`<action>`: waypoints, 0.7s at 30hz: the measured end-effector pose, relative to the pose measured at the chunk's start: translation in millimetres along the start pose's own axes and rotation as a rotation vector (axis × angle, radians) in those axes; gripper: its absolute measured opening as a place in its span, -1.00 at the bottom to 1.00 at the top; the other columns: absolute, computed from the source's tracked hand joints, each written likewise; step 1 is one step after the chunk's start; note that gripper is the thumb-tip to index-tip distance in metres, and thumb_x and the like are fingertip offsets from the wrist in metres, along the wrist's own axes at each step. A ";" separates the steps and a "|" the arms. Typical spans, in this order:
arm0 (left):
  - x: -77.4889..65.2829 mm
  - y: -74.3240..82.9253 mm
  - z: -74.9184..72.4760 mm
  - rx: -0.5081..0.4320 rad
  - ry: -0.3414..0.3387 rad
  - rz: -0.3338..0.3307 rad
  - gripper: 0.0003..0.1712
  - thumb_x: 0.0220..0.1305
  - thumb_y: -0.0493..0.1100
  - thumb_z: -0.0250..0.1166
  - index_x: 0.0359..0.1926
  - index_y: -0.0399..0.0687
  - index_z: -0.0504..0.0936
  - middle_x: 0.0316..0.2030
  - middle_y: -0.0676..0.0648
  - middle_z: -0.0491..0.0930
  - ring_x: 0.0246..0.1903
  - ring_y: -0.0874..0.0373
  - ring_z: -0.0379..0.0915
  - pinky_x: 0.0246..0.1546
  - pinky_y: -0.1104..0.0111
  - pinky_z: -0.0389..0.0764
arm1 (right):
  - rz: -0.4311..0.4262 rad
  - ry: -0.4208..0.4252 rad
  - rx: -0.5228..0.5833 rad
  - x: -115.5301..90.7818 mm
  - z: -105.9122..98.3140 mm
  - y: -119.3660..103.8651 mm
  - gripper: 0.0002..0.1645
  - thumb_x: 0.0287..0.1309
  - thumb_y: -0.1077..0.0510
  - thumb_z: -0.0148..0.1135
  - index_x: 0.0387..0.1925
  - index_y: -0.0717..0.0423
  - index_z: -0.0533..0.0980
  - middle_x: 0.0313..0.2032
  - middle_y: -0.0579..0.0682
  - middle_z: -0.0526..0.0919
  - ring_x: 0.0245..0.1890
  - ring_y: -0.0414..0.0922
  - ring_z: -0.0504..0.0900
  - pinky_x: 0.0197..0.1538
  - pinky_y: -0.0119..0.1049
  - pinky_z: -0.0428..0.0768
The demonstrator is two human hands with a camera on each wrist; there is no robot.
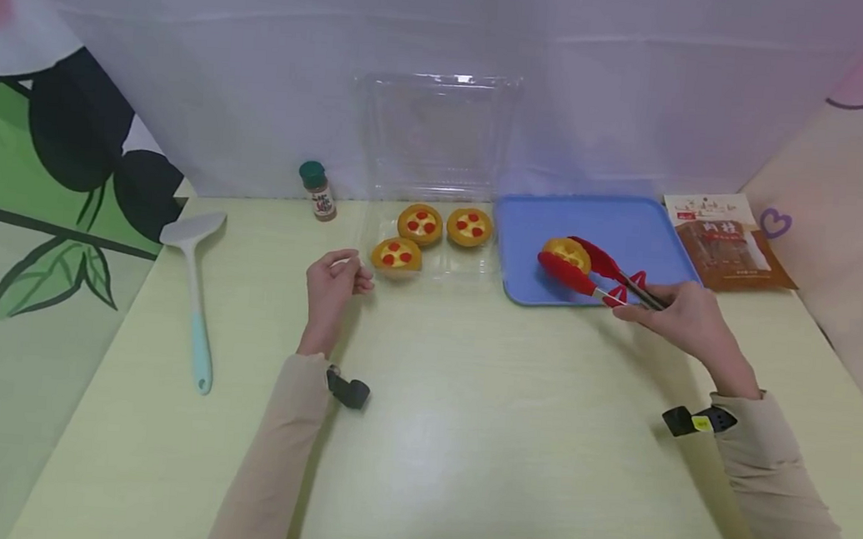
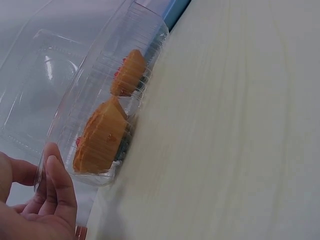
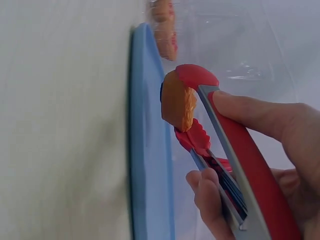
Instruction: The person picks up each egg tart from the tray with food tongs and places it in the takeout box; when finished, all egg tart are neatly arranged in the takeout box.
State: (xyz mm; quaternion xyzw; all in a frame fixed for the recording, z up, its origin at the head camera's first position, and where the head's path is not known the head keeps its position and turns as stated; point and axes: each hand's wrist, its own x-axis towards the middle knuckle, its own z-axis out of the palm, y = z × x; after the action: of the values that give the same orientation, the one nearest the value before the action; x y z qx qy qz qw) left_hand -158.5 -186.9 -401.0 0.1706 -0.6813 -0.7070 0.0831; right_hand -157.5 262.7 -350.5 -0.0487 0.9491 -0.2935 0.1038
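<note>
My right hand [image 1: 679,320] grips red-tipped tongs [image 3: 240,160], whose tips hold an egg tart [image 1: 568,254] over the blue tray [image 1: 608,211]. In the right wrist view this tart [image 3: 176,102] sits between the two red tips. My left hand [image 1: 334,284] pinches the left edge of a clear plastic clamshell box [image 2: 75,100], its lid standing up at the back. Inside the box are three tarts with red dots on top: one front left [image 1: 397,254], one behind it [image 1: 420,224], one to the right [image 1: 469,227].
Left of the box stands a small spice jar [image 1: 318,191] with a green cap. A spatula [image 1: 199,312] with a pale blue handle lies at the table's left. A brown packet [image 1: 730,244] lies right of the tray. A curtain [image 1: 602,81] hangs behind.
</note>
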 end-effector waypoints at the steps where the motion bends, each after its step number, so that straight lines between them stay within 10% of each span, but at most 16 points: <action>1: 0.1 0.0 0.1 0.000 -0.001 -0.002 -0.65 0.45 -0.30 0.05 0.14 -0.47 0.42 -0.65 0.16 0.58 -0.67 0.35 0.51 -0.52 0.57 0.62 | -0.002 0.010 0.008 0.4 -0.9 0.2 -0.19 0.02 -0.31 0.39 -0.02 0.34 0.62 -0.71 -0.07 0.41 -0.59 -0.11 0.27 -0.63 -0.29 0.19; 7: 1.3 -0.3 -0.3 -0.008 -0.002 -0.005 -0.64 0.45 -0.30 0.05 0.14 -0.48 0.40 -0.65 0.15 0.58 -0.67 0.35 0.51 -0.53 0.58 0.61 | 0.024 0.037 0.071 3.8 -5.6 -6.5 -0.06 -0.01 -0.36 0.38 0.17 0.27 0.51 -0.36 0.14 0.72 -0.35 -0.02 0.37 -0.55 -0.28 0.31; 13: 1.8 -0.2 -0.1 -0.011 -0.003 0.000 -0.64 0.45 -0.30 0.04 0.15 -0.49 0.40 -0.66 0.16 0.59 -0.67 0.35 0.51 -0.53 0.58 0.60 | 0.045 -0.024 0.148 6.1 -5.9 -27.4 -0.01 0.01 -0.37 0.35 0.27 0.24 0.43 0.04 0.29 0.60 -0.06 0.04 0.35 -0.39 -0.28 0.49; 21: 2.8 -1.8 0.7 -0.014 0.004 -0.004 -0.64 0.45 -0.30 0.04 0.14 -0.50 0.40 -0.67 0.16 0.58 -0.68 0.36 0.51 -0.54 0.58 0.60 | -0.017 -0.087 0.152 16.9 2.1 -56.7 -0.04 -0.04 -0.37 0.39 0.24 0.17 0.48 -0.03 0.20 0.67 -0.09 0.01 0.43 -0.35 -0.25 0.43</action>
State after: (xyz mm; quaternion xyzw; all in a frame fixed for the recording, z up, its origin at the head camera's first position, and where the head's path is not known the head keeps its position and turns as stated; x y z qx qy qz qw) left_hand -161.1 -187.2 -403.2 0.1730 -0.6757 -0.7116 0.0843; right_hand -171.7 212.3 -322.9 -0.0616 0.9182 -0.3632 0.1458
